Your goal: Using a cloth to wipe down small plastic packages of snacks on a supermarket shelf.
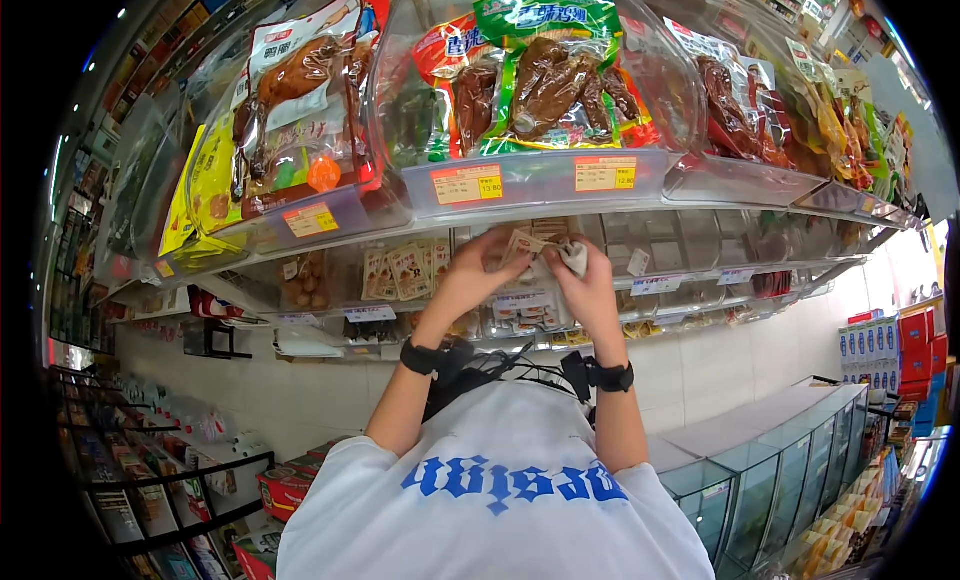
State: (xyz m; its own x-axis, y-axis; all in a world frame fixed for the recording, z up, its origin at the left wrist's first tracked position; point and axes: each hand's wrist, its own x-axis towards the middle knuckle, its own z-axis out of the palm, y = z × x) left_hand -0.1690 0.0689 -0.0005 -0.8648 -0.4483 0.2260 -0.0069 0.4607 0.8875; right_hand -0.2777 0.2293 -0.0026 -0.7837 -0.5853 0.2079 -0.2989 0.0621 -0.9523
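White T-shirt cloth [490, 535] with blue lettering fills the foreground. Beyond it runs the upper display shelf [540, 182], its clear plastic lip curving across the view, and beneath that the lower divided tray [618, 232]. A green-edged bag of brown meat [550, 80] leans at the upper shelf's middle.

Both hands are over the lower tray's middle. The left hand [488, 265] has its fingers bent around a small cream printed packet [519, 248]; the right hand [590, 280] is closed on a crumpled pale cloth [574, 258] — whether it touches the packet too, I cannot tell.

The packet looks light, thin and perhaps slippery, best pinched by a side edge; the cloth looks soft and limp, easily bunched in the fingers. Headroom seems tight under the upper shelf's front edge — more room appears to lie this side of the lower tray's front edge, over the pale floor [325, 385].
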